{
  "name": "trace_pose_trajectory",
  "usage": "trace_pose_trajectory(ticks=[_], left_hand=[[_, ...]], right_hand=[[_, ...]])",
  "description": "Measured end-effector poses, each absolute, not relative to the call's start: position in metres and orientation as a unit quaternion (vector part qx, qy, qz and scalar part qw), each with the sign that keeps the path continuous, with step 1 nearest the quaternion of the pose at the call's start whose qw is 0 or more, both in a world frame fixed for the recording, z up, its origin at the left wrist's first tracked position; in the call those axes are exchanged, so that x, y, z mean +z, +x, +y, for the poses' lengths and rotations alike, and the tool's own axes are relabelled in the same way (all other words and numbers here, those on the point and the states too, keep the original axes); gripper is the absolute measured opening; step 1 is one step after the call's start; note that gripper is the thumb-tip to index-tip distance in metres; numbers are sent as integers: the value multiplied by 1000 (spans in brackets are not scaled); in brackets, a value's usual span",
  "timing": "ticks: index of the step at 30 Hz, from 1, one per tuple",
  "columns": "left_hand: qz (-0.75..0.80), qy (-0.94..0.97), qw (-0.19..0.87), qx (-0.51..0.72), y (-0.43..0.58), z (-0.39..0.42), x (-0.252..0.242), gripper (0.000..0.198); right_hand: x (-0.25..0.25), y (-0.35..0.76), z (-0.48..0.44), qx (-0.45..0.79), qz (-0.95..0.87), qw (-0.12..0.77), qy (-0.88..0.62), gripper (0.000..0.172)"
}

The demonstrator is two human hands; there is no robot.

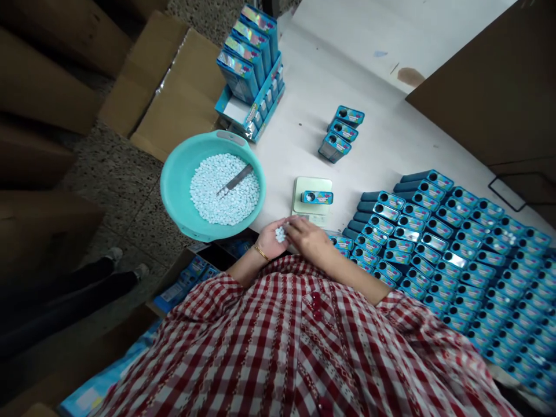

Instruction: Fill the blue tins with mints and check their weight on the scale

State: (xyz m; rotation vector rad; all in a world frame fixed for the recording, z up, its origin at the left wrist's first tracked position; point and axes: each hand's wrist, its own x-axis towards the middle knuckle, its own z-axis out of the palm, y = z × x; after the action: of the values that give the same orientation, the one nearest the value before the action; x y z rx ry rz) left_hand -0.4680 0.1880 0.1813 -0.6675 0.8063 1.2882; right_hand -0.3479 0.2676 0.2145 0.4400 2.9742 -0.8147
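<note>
My left hand point(270, 240) is cupped palm up and holds a small heap of white pellets point(280, 234). Over that palm, my right hand point(307, 236) has its fingers bent and close together at the pellets; what is between its fingertips, if anything, is hidden. Just beyond both hands is a pale green weighing scale point(299, 207), with one blue box point(319, 197) lying on its plate, its round opening showing white inside. To the left stands a turquoise basin point(176, 200) of the same pellets, with a dark flat-handled tool point(238, 177) resting in them.
Many blue boxes with round openings point(412, 246) stand in rows at right. Three more boxes point(339, 139) are beyond the scale on the white table point(299, 87). A display tray point(237, 110) holds upright blue boxes. Cardboard point(174, 87) lies at left; a person's legs point(82, 284) show there.
</note>
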Motion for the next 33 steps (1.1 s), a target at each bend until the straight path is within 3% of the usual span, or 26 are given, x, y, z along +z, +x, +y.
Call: trace_pose_trajectory(ticks=[5, 15, 21, 24, 33], left_hand=[[362, -336, 677, 546, -463, 159, 173, 35], [407, -341, 666, 525, -460, 141, 170, 28], [358, -311, 685, 553, -465, 147, 170, 30], [350, -289, 694, 558, -470, 153, 173, 36], [345, -277, 680, 584, -474, 159, 177, 36]], right_hand=[[210, -358, 234, -242, 959, 101, 103, 35], [202, -357, 235, -295, 940, 120, 119, 19], [205, -342, 261, -393, 896, -16, 208, 19], [203, -340, 294, -367, 883, -78, 283, 18], [192, -351, 330, -282, 896, -96, 330, 24]])
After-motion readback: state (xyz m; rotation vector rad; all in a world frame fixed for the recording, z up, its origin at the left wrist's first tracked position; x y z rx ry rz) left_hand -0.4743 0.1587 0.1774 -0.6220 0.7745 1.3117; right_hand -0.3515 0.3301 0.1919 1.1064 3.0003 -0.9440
